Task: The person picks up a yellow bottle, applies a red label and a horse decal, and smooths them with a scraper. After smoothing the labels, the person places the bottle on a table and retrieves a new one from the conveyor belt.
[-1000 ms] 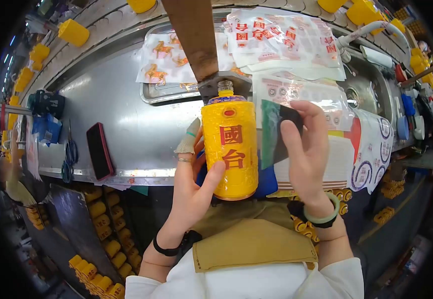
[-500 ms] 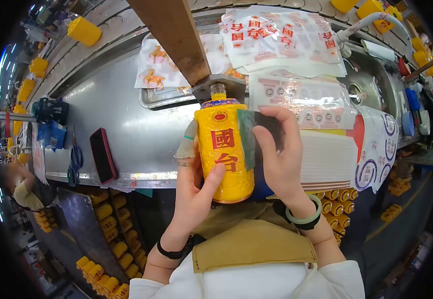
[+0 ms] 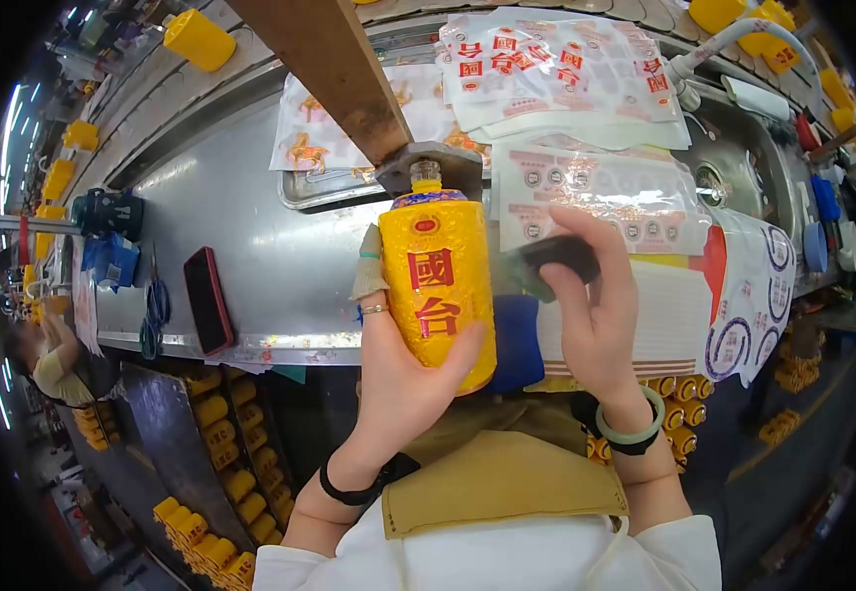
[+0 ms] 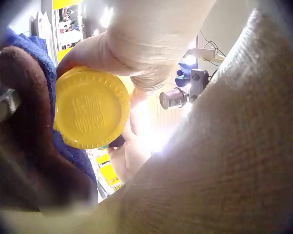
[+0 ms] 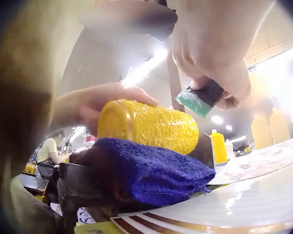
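A yellow bottle (image 3: 418,330) with red characters lies in front of me, its clear glass neck at a metal bracket (image 3: 398,169). My left hand (image 3: 398,379) grips its lower part, thumb across the front and fingers round the left side; a cloth cot covers one finger. In the left wrist view the bottle's embossed base (image 4: 93,108) faces the camera. My right hand (image 3: 600,315) pinches a squeegee (image 3: 561,258) with a dark handle and green blade, held to the right of the bottle and apart from it. A folded blue towel (image 5: 161,168) lies under the bottle.
Printed decal sheets (image 3: 556,74) cover the back of the steel table (image 3: 221,197), beside a sink (image 3: 743,148). A phone (image 3: 208,300) and scissors (image 3: 155,315) lie at left. A wooden beam (image 3: 334,84) slants down to the bracket. Another person (image 3: 54,355) works at far left.
The squeegee came left onto the bottle's right side, then moved back off it to the right. My left thumb has shifted right across the bottle's lower front.
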The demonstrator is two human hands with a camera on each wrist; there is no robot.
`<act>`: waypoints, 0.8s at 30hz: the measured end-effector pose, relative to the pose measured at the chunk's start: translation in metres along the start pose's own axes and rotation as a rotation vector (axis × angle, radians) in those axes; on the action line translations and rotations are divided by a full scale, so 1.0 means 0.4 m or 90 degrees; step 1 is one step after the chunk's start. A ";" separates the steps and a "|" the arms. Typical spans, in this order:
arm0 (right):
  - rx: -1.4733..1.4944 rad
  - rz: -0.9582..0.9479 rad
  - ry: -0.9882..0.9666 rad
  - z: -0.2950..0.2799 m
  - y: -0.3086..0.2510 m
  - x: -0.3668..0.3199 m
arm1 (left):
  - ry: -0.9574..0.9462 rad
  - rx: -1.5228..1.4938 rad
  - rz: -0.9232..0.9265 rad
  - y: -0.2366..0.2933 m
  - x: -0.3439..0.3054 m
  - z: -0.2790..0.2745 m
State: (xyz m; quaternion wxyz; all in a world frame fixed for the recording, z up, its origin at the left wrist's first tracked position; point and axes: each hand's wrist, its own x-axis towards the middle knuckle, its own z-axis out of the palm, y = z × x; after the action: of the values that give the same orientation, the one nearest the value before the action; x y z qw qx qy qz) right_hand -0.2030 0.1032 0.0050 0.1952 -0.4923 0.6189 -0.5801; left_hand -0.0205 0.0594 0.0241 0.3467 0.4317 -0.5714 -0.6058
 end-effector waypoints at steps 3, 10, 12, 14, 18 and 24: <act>0.093 0.063 -0.139 -0.017 -0.004 -0.013 | 0.042 0.071 0.030 -0.024 -0.001 0.002; -0.045 -0.107 -0.023 0.021 0.024 0.062 | 0.049 0.050 0.009 -0.020 -0.004 0.000; -0.074 -0.162 -0.002 0.023 0.008 0.107 | 0.016 0.038 0.013 -0.019 -0.007 -0.019; -0.151 -0.411 -0.023 0.026 0.003 0.140 | -0.018 0.025 0.016 -0.024 -0.010 -0.036; -0.102 -0.548 -0.303 0.054 -0.074 0.065 | -0.025 -0.117 0.037 -0.050 -0.011 -0.097; -0.285 -0.436 -0.184 0.124 -0.090 0.171 | 0.027 -0.055 0.062 -0.047 0.001 -0.132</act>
State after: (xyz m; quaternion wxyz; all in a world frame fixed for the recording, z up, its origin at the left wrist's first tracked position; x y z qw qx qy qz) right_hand -0.1790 0.0255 0.0479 -0.0354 -0.7759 0.4964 -0.3877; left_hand 0.0293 0.0401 0.0068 0.4060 0.4004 -0.5577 -0.6032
